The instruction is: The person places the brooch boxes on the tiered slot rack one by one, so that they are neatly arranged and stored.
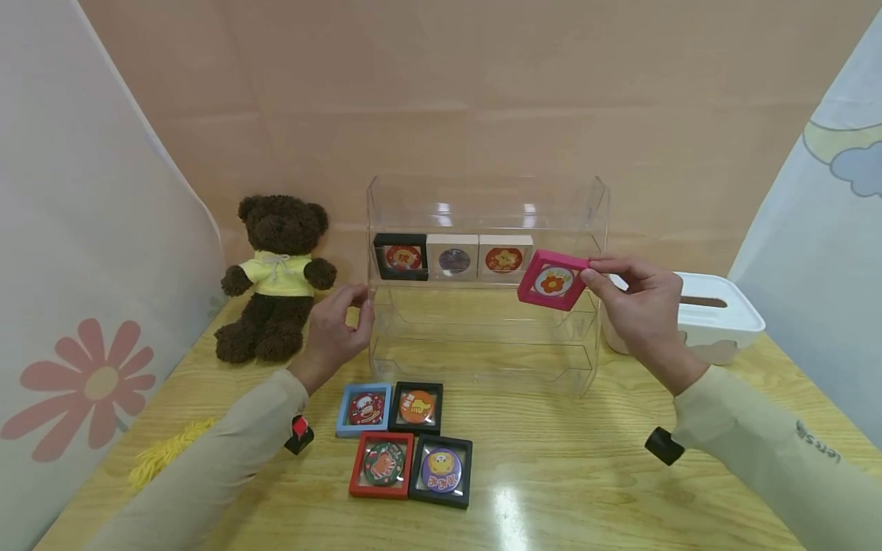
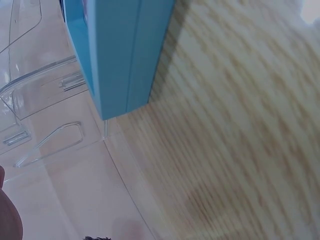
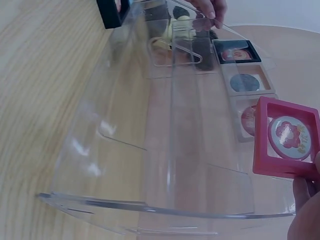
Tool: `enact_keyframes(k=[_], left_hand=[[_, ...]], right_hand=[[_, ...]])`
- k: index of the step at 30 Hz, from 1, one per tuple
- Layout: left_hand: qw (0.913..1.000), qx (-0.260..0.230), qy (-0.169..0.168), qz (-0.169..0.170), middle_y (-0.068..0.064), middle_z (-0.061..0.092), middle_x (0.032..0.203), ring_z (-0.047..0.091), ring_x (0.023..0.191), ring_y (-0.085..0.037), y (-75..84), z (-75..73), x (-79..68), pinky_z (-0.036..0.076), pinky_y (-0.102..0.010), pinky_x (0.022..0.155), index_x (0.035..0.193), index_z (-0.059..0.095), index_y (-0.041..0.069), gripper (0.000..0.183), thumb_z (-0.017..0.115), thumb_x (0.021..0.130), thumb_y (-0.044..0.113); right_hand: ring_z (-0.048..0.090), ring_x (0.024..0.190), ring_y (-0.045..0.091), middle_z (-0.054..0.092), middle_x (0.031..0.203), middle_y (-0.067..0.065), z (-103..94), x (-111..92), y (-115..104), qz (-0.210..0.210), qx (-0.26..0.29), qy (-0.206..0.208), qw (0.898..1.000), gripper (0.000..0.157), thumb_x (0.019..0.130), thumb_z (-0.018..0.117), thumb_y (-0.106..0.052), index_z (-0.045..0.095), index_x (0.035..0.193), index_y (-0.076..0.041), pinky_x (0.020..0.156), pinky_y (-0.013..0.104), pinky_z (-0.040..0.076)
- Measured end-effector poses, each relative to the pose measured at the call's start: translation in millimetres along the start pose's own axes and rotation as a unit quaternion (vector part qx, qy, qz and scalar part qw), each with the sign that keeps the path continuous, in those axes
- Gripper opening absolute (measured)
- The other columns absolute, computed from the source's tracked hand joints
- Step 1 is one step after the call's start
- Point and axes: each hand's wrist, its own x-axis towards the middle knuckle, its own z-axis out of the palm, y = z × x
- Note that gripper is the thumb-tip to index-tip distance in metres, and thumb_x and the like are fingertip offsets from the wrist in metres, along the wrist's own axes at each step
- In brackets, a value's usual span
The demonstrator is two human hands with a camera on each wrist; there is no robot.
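Observation:
My right hand [image 1: 642, 302] pinches a pink square display frame [image 1: 553, 281] by its right side. The frame has a round flower badge inside and is tilted, in front of the right end of a clear acrylic rack's [image 1: 482, 287] upper shelf. On that shelf stand a black frame [image 1: 401, 257] and two white frames, the nearer being a white frame with a star badge [image 1: 505, 259]. My left hand [image 1: 339, 327] grips the left side edge of the rack between thumb and fingers. In the right wrist view the pink frame [image 3: 286, 137] stands close to the last white one.
Before the rack, a blue frame [image 1: 364, 409], two black frames and a red frame [image 1: 382, 464] lie on the wooden table [image 1: 565, 474]. A brown teddy bear [image 1: 279, 279] sits left; a white tissue box [image 1: 723, 310] stands right. Yellow yarn [image 1: 168, 451] lies by the left sleeve.

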Motion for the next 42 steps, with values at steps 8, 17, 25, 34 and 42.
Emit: enact_keyframes(k=[8,17,25,34,42], left_hand=[[1.0,-0.002,-0.003,-0.003,-0.013,0.063,0.081,0.064,0.066,-0.024,0.1,-0.2,0.1,0.052,-0.043,0.056,0.092,0.064,-0.006,0.02,0.054,0.085,0.01],[1.0,-0.002,0.0,-0.006,-0.012,0.063,0.081,0.064,0.067,-0.024,0.4,-0.1,-1.6,0.052,-0.043,0.056,0.093,0.064,-0.005,0.019,0.055,0.085,0.009],[1.0,-0.001,0.003,-0.004,-0.012,0.063,0.082,0.063,0.067,-0.024,-0.3,0.9,-1.5,0.052,-0.042,0.055,0.092,0.065,-0.004,0.019,0.053,0.085,0.01],[1.0,0.003,0.0,-0.003,-0.013,0.063,0.081,0.063,0.066,-0.024,0.4,0.2,-0.4,0.052,-0.042,0.055,0.091,0.064,-0.005,0.02,0.053,0.086,0.01],[1.0,0.001,-0.002,-0.005,-0.013,0.063,0.082,0.063,0.067,-0.024,0.6,-0.4,-0.9,0.052,-0.042,0.056,0.092,0.064,-0.005,0.02,0.053,0.086,0.011]], right_hand=[[0.064,0.083,0.02,0.068,0.09,0.014,-0.4,16.4,-5.5,-0.011,0.069,0.029,0.997,0.012,0.076,0.068,0.017,0.069,0.088,0.014,0.074,0.023,0.053],[0.064,0.082,0.021,0.068,0.09,0.015,-1.9,29.0,-5.9,-0.02,0.069,0.054,0.996,0.013,0.076,0.07,0.015,0.069,0.088,0.014,0.071,0.022,0.053],[0.063,0.084,0.023,0.069,0.09,0.015,-3.4,39.8,-9.2,-0.032,0.075,0.057,0.995,0.015,0.076,0.07,0.014,0.067,0.09,0.017,0.075,0.022,0.052],[0.063,0.083,0.022,0.069,0.089,0.014,-2.5,49.7,-13.0,-0.038,0.066,0.072,0.995,0.015,0.076,0.07,0.013,0.066,0.09,0.017,0.072,0.02,0.052],[0.063,0.084,0.022,0.068,0.092,0.016,-4.3,58.4,-14.1,-0.043,0.032,0.078,0.996,0.016,0.077,0.071,0.01,0.07,0.093,0.012,0.076,0.022,0.052]])
